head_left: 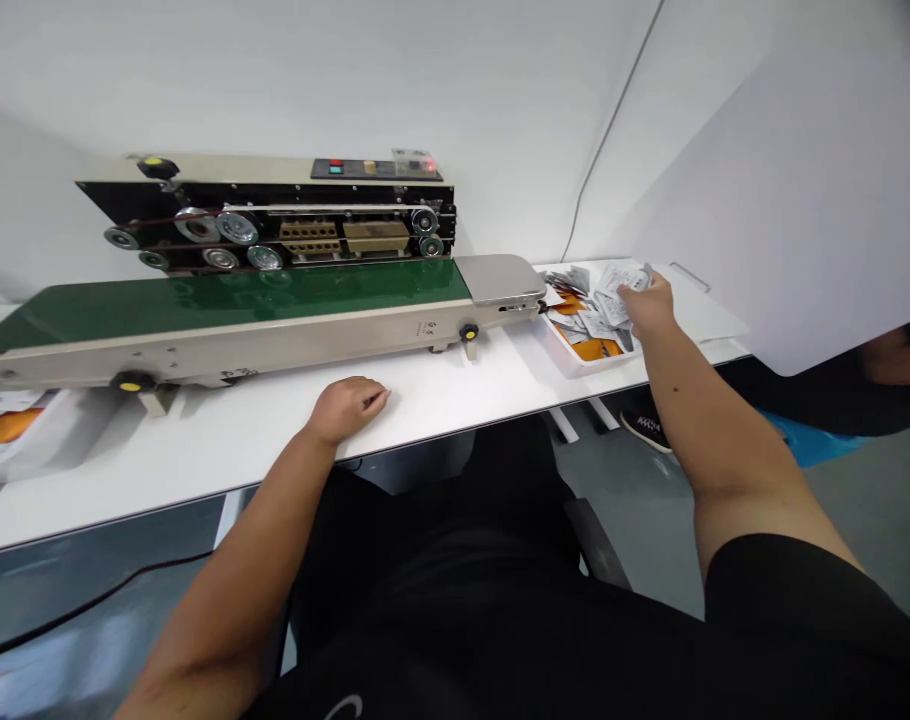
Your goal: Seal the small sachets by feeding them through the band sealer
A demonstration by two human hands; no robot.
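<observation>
My left hand rests on the white table in front of the conveyor, its fingers curled into a loose fist with nothing showing in it. At the right, my right hand has its fingers closed on a small white printed packet, just above a white plastic bin. Silver-white and orange packets lie heaped in that bin. Between the hands and the wall stands a band sealing machine with metal wheels, brass-coloured blocks and a green conveyor belt.
A second white bin with packets sits at the left under the conveyor end. Black knobs with yellow centres stick out from the conveyor front. A white panel rises at the right, with part of another person beyond it.
</observation>
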